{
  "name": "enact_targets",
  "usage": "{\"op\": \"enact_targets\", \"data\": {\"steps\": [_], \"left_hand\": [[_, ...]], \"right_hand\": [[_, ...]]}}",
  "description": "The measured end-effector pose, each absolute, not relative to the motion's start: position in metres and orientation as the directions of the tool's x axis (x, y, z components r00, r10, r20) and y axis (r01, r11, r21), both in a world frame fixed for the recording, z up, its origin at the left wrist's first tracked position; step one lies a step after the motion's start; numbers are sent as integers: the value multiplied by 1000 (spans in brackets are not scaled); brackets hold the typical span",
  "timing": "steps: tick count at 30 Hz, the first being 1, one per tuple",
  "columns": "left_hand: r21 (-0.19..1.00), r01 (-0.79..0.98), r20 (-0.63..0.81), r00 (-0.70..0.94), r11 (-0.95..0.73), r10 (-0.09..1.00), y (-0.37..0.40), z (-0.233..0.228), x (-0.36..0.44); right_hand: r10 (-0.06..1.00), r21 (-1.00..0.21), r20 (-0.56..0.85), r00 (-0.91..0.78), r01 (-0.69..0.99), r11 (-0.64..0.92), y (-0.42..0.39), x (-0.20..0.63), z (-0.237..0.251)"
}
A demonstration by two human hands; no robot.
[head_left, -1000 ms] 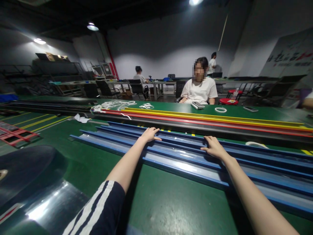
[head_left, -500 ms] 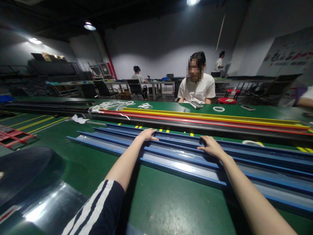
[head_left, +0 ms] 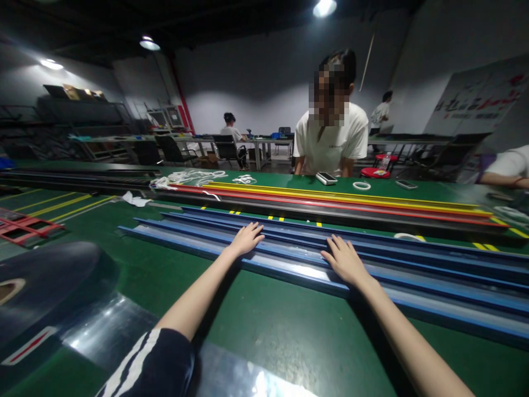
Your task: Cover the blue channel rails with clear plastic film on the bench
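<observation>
Several long blue channel strips (head_left: 182,238) lie side by side across the green table (head_left: 322,331). My left hand (head_left: 247,239) rests palm down over the blue strips, its fingers stretched out. Further right, my right hand (head_left: 346,260) lies over the same strips with fingers spread. Neither hand is wrapped around anything. The undersides of both palms are hidden.
Beyond the blue strips lie a yellow strip (head_left: 330,194), a red strip (head_left: 330,204) and black ones. White cords (head_left: 190,178) are bundled behind. Across the table leans a person (head_left: 333,146). At left sits a dark rounded object (head_left: 82,275); a red frame (head_left: 31,225) lies farther off.
Both hands have come a little nearer to me, and their fingers have flattened and spread over the blue strips. The person opposite has risen and leans forward.
</observation>
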State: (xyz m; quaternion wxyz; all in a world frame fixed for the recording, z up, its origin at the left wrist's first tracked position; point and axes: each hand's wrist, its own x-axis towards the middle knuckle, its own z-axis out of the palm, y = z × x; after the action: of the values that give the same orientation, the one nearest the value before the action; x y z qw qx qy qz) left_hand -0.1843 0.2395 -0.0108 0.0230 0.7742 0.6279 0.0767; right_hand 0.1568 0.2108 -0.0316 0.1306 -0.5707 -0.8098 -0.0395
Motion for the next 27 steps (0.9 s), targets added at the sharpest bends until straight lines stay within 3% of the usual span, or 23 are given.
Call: {"op": "enact_targets", "data": {"steps": [12,18,24,27], "left_hand": [[48,927,402,322,-371,857,128,-35,-109],[35,940,405,297,-339,865,125,-36,-106],[77,966,419,193,-246,887,126,-32,-95],[58,973,395,184,-224,900,127,-32,-93]], "right_hand": [[844,-54,435,-313,927,372,126,199,-43],[834,-64,453,-315,922,383,105,221,-49],[894,-200,434,-115,955,220,124,232,-25],[914,-207,396,-93,960,187,129,226,-17]]}}
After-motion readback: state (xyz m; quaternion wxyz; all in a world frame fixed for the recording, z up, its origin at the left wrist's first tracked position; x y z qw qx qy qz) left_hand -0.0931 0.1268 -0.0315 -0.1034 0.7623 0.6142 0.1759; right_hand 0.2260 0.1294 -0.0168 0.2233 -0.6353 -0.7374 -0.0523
